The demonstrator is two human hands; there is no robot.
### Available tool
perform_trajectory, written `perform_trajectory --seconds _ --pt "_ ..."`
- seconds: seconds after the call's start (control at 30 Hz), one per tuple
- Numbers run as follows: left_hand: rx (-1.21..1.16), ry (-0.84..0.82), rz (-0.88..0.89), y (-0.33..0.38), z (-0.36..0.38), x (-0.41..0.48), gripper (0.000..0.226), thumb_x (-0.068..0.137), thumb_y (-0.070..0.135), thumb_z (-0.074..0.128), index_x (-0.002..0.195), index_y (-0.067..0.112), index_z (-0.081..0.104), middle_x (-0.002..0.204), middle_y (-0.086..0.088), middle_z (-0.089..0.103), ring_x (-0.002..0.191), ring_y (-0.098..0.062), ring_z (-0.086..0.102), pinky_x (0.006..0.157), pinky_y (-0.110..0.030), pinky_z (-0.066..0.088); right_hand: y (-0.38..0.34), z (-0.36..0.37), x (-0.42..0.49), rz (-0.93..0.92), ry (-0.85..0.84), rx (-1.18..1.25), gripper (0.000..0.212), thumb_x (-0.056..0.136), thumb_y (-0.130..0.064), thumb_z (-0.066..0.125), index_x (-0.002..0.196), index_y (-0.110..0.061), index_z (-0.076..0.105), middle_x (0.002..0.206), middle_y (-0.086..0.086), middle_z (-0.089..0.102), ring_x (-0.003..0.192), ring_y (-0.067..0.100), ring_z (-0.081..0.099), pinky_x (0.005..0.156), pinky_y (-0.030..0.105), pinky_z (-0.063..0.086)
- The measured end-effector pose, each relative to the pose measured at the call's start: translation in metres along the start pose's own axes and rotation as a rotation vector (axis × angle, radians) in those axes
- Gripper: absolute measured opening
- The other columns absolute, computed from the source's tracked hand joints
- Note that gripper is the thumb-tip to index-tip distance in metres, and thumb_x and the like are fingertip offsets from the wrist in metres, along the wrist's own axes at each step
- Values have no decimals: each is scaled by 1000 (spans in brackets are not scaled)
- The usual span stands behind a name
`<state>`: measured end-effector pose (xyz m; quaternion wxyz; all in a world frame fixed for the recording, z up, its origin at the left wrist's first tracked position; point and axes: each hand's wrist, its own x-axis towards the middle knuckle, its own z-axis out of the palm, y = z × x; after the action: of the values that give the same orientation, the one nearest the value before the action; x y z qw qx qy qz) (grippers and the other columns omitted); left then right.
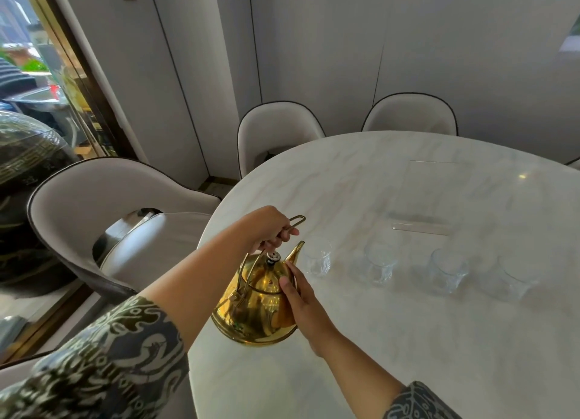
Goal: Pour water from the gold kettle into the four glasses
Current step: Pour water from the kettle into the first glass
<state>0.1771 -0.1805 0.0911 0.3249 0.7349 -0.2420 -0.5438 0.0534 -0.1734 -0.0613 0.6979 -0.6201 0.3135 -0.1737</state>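
The gold kettle hangs just above the table's near left edge, tilted a little, its spout toward the row of glasses. My left hand is closed around its wire handle from above. My right hand lies flat against the kettle's right side, fingers straight. Clear glasses stand in a row to the right: the nearest glass is just beyond the spout, then a second glass, a third glass and the far right glass. No water stream is visible.
The white marble table is round-edged. A clear acrylic stand sits behind the glasses. Cream chairs surround it: one chair at the left, two chairs at the far side. A glass door is at far left.
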Motion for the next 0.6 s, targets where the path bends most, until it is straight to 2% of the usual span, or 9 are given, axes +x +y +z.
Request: perform_trajectory --seconds 0.23,0.37,0.47,0.6 --pt "82 14 -9 14 3 18 38 103 15 28 75 7 52 27 4 43 16 -3 31 24 -7 21 -1 -5 12 61 1 70 71 73 -75 43 139 -54 26 150 -6 33 132 20 40 104 43 45" --pt "140 4 -26 23 5 25 38 103 16 29 74 8 52 26 3 43 15 -3 32 23 -7 22 0 -5 17 91 5 111 76 70 -79 43 140 -55 26 149 -6 34 131 22 42 102 46 46" --pt "243 29 -19 28 9 31 37 103 16 30 72 10 50 25 1 45 15 -3 35 22 -7 24 0 -5 19 115 12 150 74 71 -77 43 140 -55 25 147 -5 37 128 22 45 99 45 50" --pt "165 -54 -74 33 10 38 40 104 15 26 74 9 51 26 -1 43 14 -4 33 21 -9 24 0 -3 22 160 21 196 64 79 -72 43 139 -55 26 146 -3 38 125 24 46 95 47 52"
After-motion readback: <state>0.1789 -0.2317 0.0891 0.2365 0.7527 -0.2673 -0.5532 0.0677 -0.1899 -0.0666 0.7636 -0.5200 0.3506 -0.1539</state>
